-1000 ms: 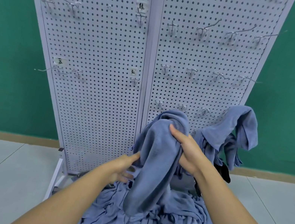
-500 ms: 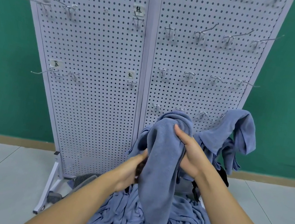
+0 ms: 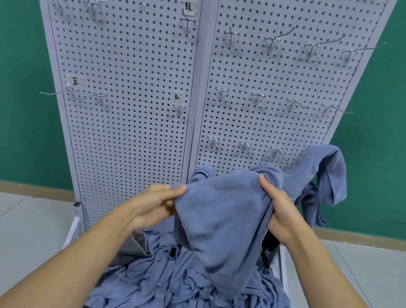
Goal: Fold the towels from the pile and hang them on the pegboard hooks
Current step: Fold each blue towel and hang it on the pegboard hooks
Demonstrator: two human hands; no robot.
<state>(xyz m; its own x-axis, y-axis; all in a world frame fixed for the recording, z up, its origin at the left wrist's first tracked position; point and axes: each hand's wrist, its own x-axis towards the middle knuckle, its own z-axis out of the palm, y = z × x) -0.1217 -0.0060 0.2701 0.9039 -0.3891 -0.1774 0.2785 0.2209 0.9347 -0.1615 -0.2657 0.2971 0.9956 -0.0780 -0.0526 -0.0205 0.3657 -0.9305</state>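
Holding a blue towel (image 3: 223, 217) up at centre frame, above the pile (image 3: 171, 297).
Pinching its left edge in left hand (image 3: 155, 205) fingers; right hand (image 3: 278, 210) fingers curled round its bunched upper right.

Towel (image 3: 222, 219): soft matt blue terry cloth. Pegboard (image 3: 141, 67): smooth white perforated metal. Hooks (image 3: 270, 41): shiny wire.

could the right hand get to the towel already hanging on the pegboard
Probably, path-wise: the hung towel lies just past the right hand with nothing between, but that hand grips the lifted towel.
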